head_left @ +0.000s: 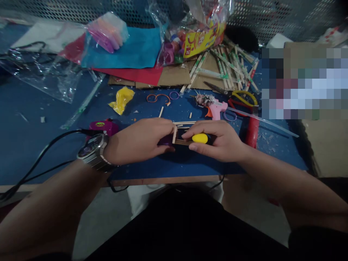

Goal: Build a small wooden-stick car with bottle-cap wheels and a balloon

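Near the table's front edge, my left hand (pixel 144 141) is closed around the left end of a small wooden stick frame (pixel 174 134); a bit of something purple shows beneath its fingers. My right hand (pixel 220 140) has its thumb and fingers closed around a yellow egg-shaped piece (pixel 199 138), at the right end of the frame. Its fingertips touch or nearly touch the frame's sticks. Loose thin sticks (pixel 186 123) lie just behind the frame. The fingers hide part of the frame.
Behind are a pink glue gun (pixel 217 108), pliers (pixel 244 97), a yellow packet (pixel 122 99) and wrapped chopsticks (pixel 231 67). A purple object (pixel 104 127) and black cable (pixel 46 148) lie left. A cardboard box (pixel 326 145) stands right.
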Demonstrator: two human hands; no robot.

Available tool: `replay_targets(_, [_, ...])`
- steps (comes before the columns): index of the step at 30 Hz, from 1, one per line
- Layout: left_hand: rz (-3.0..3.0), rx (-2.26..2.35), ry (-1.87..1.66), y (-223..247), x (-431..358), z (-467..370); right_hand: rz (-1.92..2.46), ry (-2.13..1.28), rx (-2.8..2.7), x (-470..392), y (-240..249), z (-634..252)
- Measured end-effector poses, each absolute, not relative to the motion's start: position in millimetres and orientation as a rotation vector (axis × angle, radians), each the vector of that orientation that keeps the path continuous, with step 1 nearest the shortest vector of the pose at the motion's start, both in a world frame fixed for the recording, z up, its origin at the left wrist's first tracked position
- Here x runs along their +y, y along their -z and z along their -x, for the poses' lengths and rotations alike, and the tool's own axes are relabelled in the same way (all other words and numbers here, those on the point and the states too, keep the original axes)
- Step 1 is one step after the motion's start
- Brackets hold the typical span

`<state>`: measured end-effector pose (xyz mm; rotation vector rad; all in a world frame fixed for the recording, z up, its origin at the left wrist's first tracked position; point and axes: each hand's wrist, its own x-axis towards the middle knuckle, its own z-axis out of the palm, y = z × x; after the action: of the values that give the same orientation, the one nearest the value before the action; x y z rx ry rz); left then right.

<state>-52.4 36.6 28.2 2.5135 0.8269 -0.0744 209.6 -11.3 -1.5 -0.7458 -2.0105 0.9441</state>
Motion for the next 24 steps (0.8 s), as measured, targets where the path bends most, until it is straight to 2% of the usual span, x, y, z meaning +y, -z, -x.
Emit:
replay_targets(11, [-2.497, 0.854, 0.089, -29.1, 36.0, 52.5, 0.786, -0.998, -2.002, -11.3, -1.6, -210.5])
replay_targets(24, [-2.534, 0.806, 0.061, -28.7, 36.8, 53.0, 0.815, -0.862, -2.117, -10.6, 2.9, -210.7])
